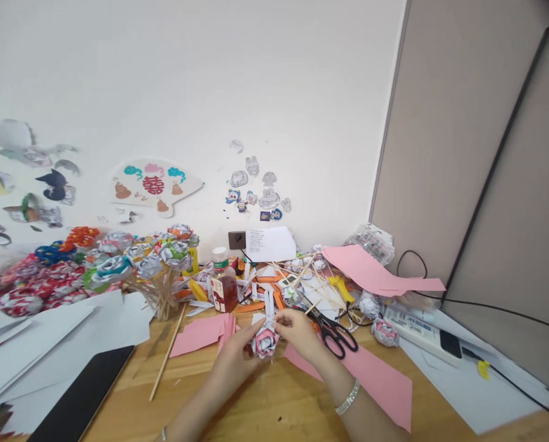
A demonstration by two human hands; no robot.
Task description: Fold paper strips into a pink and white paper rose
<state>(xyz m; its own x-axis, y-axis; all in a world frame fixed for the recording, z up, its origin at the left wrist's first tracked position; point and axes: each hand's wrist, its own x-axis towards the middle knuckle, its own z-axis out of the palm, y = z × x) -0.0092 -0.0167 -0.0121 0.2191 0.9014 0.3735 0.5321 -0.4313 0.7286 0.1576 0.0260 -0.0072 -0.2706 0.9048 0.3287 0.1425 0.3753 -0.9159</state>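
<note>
Both my hands meet over the wooden table (265, 405) around a small rolled paper rose (265, 341), pink and white. My left hand (234, 359) cups the rose from the left and below with its fingers curled. My right hand (298, 331), a bracelet on its wrist, pinches a white paper strip (268, 305) that stands up from the top of the rose. Pink paper sheets (200, 333) lie just behind and to the right of my hands.
Black-handled scissors (333, 334) lie right of my hands. Behind stand a glue bottle (222, 286), loose wooden sticks (168, 353), and a heap of finished paper roses (94, 264). White sheets and a dark tablet (83, 399) lie at left; a power strip (416, 328) sits at right.
</note>
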